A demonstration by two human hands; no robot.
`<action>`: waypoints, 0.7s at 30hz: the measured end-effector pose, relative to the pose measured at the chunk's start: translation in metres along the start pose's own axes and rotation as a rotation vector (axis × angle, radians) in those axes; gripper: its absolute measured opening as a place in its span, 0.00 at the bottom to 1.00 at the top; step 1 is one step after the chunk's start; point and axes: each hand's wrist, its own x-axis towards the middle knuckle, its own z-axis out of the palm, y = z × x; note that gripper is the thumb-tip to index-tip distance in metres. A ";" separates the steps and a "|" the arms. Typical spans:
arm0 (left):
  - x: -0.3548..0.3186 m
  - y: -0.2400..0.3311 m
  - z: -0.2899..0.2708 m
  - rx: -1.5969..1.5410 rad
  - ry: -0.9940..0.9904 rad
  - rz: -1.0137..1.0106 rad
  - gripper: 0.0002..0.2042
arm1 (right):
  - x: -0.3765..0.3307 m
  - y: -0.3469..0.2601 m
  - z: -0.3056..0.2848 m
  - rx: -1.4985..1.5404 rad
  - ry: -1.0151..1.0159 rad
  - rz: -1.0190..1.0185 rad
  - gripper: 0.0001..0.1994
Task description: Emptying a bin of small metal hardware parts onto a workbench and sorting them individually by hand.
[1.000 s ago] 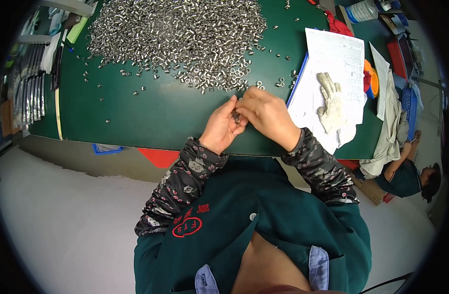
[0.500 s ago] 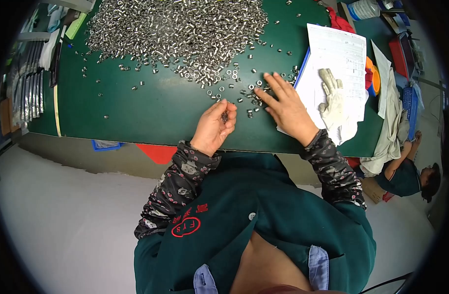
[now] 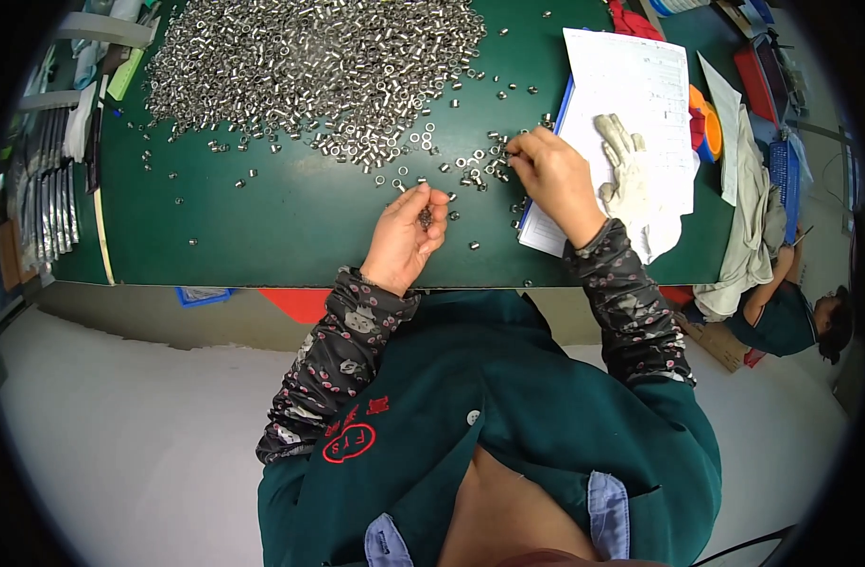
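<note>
Observed left hand [image 3: 409, 234] above the dark green flat bench [image 3: 253, 227], between the heap and the near edge, curled with thumb close to fingers. Saw held within it a small bunch of short silver metal rings [image 3: 425, 218], partly covered by the fingers. Located right hand [image 3: 555, 178] farther right, with bent fingers and thumb drawn close, at the right side of a loose scatter of silver metal rings [image 3: 476, 169]. Could not tell whether pinched on a ring or merely pressed together. Noted a large heap of small silver cylindrical metal rings [image 3: 309, 76] at the far side of the bench, beyond both hands, with strays to left and right. Recorded white printed paper sheets [image 3: 626, 80] beside the right hand, with a blue straight edge [image 3: 565, 100] showing along the left. Saw an off-white cloth glove [image 3: 624, 163] lying on the sheets. Found a round orange object [image 3: 711, 126] just right of the sheets.
</note>
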 end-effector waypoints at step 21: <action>-0.002 -0.004 0.000 0.025 -0.001 0.004 0.11 | 0.020 -0.003 0.011 -0.034 -0.092 0.095 0.07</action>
